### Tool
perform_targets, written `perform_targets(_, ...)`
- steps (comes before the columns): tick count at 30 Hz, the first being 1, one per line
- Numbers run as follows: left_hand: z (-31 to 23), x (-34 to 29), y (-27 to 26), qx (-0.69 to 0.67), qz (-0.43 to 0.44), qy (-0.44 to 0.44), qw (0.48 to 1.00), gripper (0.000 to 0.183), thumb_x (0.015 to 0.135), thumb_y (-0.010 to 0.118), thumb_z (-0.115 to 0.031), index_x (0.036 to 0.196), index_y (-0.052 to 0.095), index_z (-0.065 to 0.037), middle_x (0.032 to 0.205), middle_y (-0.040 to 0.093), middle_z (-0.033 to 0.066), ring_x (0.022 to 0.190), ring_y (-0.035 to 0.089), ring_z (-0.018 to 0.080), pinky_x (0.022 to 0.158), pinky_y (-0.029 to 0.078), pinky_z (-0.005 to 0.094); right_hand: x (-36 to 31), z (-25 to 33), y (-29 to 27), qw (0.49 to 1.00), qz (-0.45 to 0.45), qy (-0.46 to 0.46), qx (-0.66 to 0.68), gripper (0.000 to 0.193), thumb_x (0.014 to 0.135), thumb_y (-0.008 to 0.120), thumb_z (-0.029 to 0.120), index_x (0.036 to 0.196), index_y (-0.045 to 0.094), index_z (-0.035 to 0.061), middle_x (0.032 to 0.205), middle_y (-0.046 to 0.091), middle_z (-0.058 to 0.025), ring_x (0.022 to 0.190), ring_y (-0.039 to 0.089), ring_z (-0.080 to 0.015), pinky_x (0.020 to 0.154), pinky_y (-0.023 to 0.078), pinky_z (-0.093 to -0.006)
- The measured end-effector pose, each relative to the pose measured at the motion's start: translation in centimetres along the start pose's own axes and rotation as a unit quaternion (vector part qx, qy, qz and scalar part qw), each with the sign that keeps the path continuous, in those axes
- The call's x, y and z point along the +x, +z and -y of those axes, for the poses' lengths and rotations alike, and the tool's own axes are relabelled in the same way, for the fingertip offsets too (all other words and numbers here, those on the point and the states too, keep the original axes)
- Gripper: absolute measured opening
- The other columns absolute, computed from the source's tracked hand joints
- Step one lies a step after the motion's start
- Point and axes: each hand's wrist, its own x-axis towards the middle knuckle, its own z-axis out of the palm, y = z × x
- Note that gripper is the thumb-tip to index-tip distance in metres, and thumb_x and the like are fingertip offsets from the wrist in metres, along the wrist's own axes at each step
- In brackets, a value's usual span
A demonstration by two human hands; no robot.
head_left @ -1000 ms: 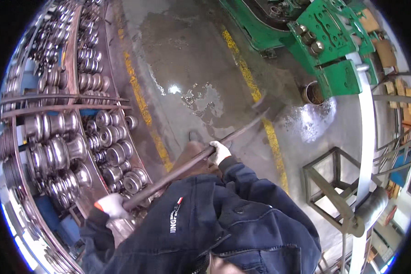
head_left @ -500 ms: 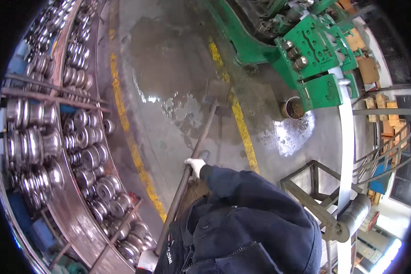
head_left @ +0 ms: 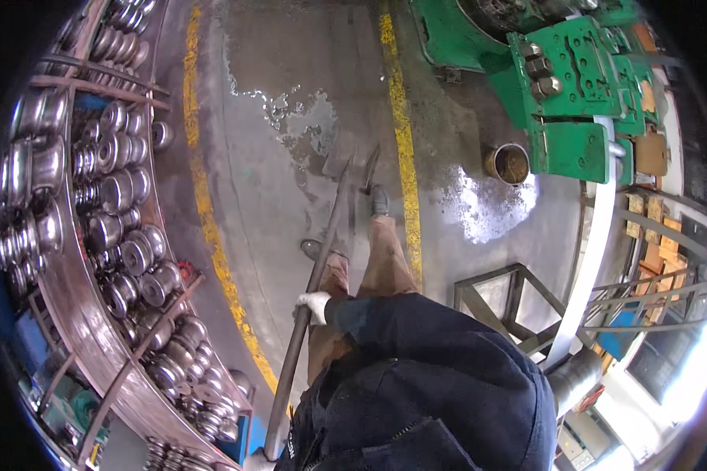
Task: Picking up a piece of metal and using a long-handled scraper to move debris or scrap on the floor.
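Observation:
A long-handled shovel [head_left: 339, 196] slants up from the lower left, its flat blade [head_left: 338, 166] low over or on the wet concrete, left of the right-hand yellow line; contact cannot be made out. Partway along the handle, my right hand [head_left: 314, 306] in a white glove is closed round it. At the lower edge my left hand [head_left: 259, 461], also gloved, is closed near the handle's upper end, mostly cut off by the picture's rim. My shoes stand on either side of the handle, one close to the blade.
Shelves [head_left: 86, 314] of shiny metal rollers [head_left: 137, 251] line the left. On the right stand a green machine [head_left: 569, 86], a round bucket [head_left: 508, 163], a white metal strip [head_left: 593, 243] and a dark steel frame [head_left: 487, 290]. Puddles [head_left: 298, 122] wet the floor between two yellow lines.
The shovel blade has moved left, off the right-hand yellow line, and slightly nearer. My right hand has come a little left and nearer with the handle. My legs and shoes now show.

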Motion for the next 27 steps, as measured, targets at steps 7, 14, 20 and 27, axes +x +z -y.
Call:
perform_targets(7, -10.7, -5.4, 3.6, -0.071, 0.012, -0.068, 0.995, 0.048, 0.076, 0.072, -0.044, 0.101, 0.068, -0.003, 0.084, 0.070, 0.0228, 0.081, 0.070, 0.0373, 0.070, 0.055, 0.0450, -3.8, 4.5, -5.3, 0.999, 0.039, 0.026, -0.028, 0.013, 0.089, 0.060, 0.008, 0.098, 0.056, -0.0009, 0.085, 0.062, -0.0174, 0.078, 0.064, -0.0357, 0.073, 0.054, -0.0538)
perform_targets(14, -31.7, 6.4, 0.1, -0.184, -0.088, 0.000, 0.979, 0.055, 0.069, 0.075, -0.051, 0.087, 0.069, 0.000, 0.077, 0.069, 0.0253, 0.081, 0.070, 0.0406, 0.071, 0.056, 0.0454, -3.1, 30.2, -8.6, 0.939, -0.025, -0.254, -0.228, 0.029, 0.080, 0.070, 0.021, 0.089, 0.069, -0.0063, 0.082, 0.066, -0.0150, 0.074, 0.065, -0.0270, 0.066, 0.051, -0.0418)
perform_targets(20, -45.1, 18.5, -7.8, -0.262, -0.168, 0.054, 0.949, 0.045, 0.067, 0.072, -0.037, 0.094, 0.069, -0.001, 0.080, 0.069, 0.0243, 0.083, 0.070, 0.0395, 0.077, 0.057, 0.0453, -4.5, 50.3, -5.5, 0.771, 0.001, -0.477, -0.421, 0.032, 0.089, 0.063, 0.024, 0.103, 0.068, -0.0035, 0.085, 0.069, -0.0154, 0.078, 0.067, -0.0233, 0.072, 0.051, -0.0383)
perform_targets(27, -50.7, 14.4, -16.1, -0.248, -0.424, 0.003, 0.871, 0.039, 0.068, 0.078, -0.031, 0.091, 0.066, -0.002, 0.077, 0.069, 0.0212, 0.075, 0.069, 0.0404, 0.073, 0.056, 0.0462, -25.2, 58.7, 5.0, 0.850, 0.291, -0.427, -0.103, 0.021, 0.088, 0.065, 0.011, 0.104, 0.054, 0.0031, 0.081, 0.062, -0.0106, 0.074, 0.063, -0.0244, 0.068, 0.055, -0.0432)
